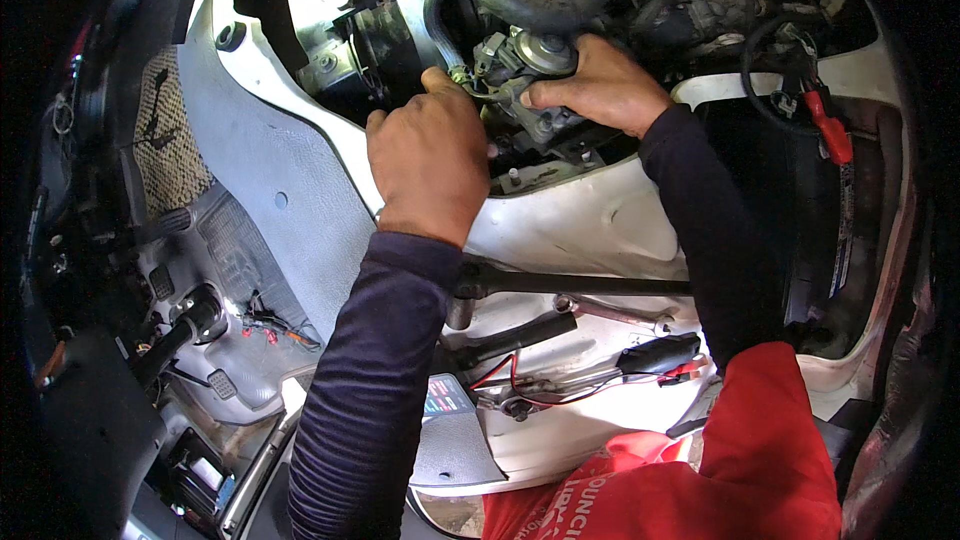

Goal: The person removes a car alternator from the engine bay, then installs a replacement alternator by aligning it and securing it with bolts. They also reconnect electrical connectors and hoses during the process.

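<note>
My left hand (430, 160) is curled closed at the engine bay opening, its knuckles toward me. Its fingertips are hidden, beside a small hose with a clamp (458, 72). My right hand (615, 90) grips a grey metal engine part with a round cap (545, 52). The thumb lies across its near side, while the other fingers go out of sight behind it. The two hands are on opposite sides of this part. Above them runs a thick dark hose (520, 2).
Below the hands, a white ledge (580, 225) carries a long dark bar (590, 284), a combination wrench (610, 312), and a black-handled tool (655, 355) with red wire. A red-sleeved connector (828, 128) hangs at the right. Pedals (222, 383) and floor mats lie left.
</note>
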The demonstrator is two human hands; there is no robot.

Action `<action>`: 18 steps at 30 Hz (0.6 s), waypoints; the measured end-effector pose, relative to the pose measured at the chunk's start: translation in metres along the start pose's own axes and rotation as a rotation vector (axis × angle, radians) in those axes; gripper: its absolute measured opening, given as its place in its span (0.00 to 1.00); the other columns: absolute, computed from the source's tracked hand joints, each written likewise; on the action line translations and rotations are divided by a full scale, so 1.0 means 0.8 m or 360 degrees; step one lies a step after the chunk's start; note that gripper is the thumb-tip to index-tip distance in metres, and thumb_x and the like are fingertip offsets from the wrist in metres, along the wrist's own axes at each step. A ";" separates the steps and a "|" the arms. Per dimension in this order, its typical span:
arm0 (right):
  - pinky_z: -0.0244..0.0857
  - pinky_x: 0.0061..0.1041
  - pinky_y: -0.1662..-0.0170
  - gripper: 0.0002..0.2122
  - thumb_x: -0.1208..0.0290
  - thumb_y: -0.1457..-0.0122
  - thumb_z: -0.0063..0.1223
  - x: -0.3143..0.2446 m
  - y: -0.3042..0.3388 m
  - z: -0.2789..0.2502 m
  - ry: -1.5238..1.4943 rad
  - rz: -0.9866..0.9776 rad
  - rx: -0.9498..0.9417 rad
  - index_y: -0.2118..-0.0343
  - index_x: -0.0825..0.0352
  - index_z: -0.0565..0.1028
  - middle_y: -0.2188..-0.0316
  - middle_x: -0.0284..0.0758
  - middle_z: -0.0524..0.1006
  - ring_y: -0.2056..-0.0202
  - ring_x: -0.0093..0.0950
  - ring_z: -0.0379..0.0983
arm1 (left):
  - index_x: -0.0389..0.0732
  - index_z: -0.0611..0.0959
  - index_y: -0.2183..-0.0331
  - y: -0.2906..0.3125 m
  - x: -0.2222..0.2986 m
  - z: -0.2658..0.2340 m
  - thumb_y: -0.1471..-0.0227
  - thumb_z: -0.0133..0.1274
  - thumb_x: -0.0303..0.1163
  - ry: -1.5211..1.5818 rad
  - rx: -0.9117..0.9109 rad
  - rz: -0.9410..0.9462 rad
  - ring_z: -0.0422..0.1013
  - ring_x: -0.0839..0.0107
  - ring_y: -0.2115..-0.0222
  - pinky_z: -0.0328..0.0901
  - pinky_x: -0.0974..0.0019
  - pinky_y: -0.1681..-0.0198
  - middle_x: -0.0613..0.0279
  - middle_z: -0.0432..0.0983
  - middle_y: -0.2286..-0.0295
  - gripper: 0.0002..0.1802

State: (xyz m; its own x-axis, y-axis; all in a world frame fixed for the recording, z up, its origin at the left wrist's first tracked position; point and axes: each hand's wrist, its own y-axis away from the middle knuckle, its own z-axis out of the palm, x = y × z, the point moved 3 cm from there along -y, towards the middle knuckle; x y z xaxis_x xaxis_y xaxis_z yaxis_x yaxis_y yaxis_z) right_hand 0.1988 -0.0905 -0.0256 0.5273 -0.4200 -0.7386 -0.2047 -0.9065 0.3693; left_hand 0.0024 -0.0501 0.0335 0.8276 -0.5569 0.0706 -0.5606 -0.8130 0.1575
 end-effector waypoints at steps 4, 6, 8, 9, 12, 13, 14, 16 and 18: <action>0.73 0.33 0.54 0.28 0.54 0.58 0.71 -0.003 0.001 0.003 -0.0324 -0.0191 0.0000 0.61 0.76 0.82 0.64 0.49 0.83 0.63 0.38 0.81 | 0.36 0.77 0.63 0.000 0.011 -0.002 0.54 0.65 0.31 0.0113 -0.0035 -0.0101 0.83 0.55 0.68 0.71 0.57 0.59 0.49 0.84 0.73 0.18; 0.71 0.30 0.51 0.25 0.62 0.53 0.70 0.000 -0.001 0.003 -0.0151 -0.0089 -0.0088 0.55 0.75 0.80 0.61 0.43 0.83 0.59 0.32 0.79 | 0.34 0.76 0.61 0.001 0.018 -0.005 0.54 0.64 0.30 0.0245 -0.0037 -0.0209 0.83 0.52 0.67 0.73 0.55 0.58 0.46 0.84 0.72 0.19; 0.70 0.29 0.50 0.24 0.66 0.51 0.69 0.003 -0.003 0.003 -0.0044 0.0005 -0.0148 0.52 0.74 0.80 0.59 0.40 0.83 0.58 0.29 0.78 | 0.32 0.74 0.60 0.004 0.025 -0.009 0.53 0.63 0.29 0.0400 -0.0027 -0.0319 0.82 0.49 0.66 0.75 0.54 0.58 0.44 0.84 0.70 0.20; 0.70 0.29 0.51 0.24 0.66 0.51 0.69 0.004 -0.004 0.003 -0.0026 0.0042 -0.0165 0.53 0.74 0.80 0.60 0.40 0.83 0.59 0.29 0.78 | 0.31 0.73 0.59 0.003 0.031 -0.009 0.52 0.63 0.29 0.0466 -0.0057 -0.0341 0.82 0.48 0.65 0.75 0.53 0.57 0.42 0.83 0.69 0.21; 0.71 0.29 0.53 0.23 0.65 0.50 0.69 0.002 -0.003 0.001 -0.0084 -0.0016 -0.0109 0.54 0.74 0.80 0.62 0.39 0.83 0.61 0.28 0.78 | 0.29 0.70 0.57 0.002 0.041 -0.008 0.52 0.63 0.28 0.0613 -0.0081 -0.0428 0.81 0.45 0.62 0.75 0.52 0.56 0.38 0.82 0.65 0.24; 0.71 0.29 0.54 0.22 0.65 0.50 0.69 0.000 -0.003 0.001 -0.0111 -0.0057 -0.0108 0.54 0.74 0.81 0.62 0.39 0.83 0.61 0.28 0.78 | 0.28 0.69 0.57 0.002 0.042 -0.005 0.52 0.64 0.28 0.0675 -0.0103 -0.0465 0.81 0.44 0.61 0.75 0.52 0.55 0.37 0.82 0.64 0.26; 0.71 0.29 0.54 0.22 0.65 0.50 0.69 -0.001 -0.003 0.002 -0.0098 -0.0059 -0.0089 0.54 0.74 0.81 0.63 0.39 0.83 0.62 0.28 0.78 | 0.27 0.67 0.56 0.002 0.042 -0.002 0.52 0.64 0.28 0.0735 -0.0108 -0.0487 0.81 0.44 0.61 0.75 0.52 0.55 0.36 0.81 0.64 0.27; 0.71 0.29 0.55 0.23 0.64 0.50 0.69 -0.001 -0.002 0.001 -0.0053 -0.0051 -0.0089 0.55 0.74 0.81 0.63 0.39 0.83 0.62 0.29 0.79 | 0.26 0.66 0.56 -0.004 0.035 0.006 0.53 0.66 0.28 0.0840 -0.0062 -0.0595 0.80 0.43 0.59 0.75 0.52 0.54 0.33 0.81 0.62 0.29; 0.72 0.31 0.55 0.24 0.60 0.54 0.71 0.000 -0.002 0.000 -0.0076 -0.0032 -0.0037 0.60 0.75 0.83 0.66 0.44 0.84 0.65 0.32 0.80 | 0.24 0.65 0.55 -0.013 0.027 0.014 0.56 0.68 0.28 0.0936 0.0051 -0.0640 0.79 0.42 0.56 0.74 0.55 0.52 0.31 0.80 0.61 0.34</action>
State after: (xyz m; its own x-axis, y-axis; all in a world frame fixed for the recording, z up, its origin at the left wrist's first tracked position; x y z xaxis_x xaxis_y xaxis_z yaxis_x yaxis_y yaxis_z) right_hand 0.1990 -0.0895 -0.0264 0.4910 -0.4036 -0.7721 -0.1746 -0.9138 0.3666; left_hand 0.0255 -0.0556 0.0224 0.8444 -0.0362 0.5344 -0.2015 -0.9459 0.2544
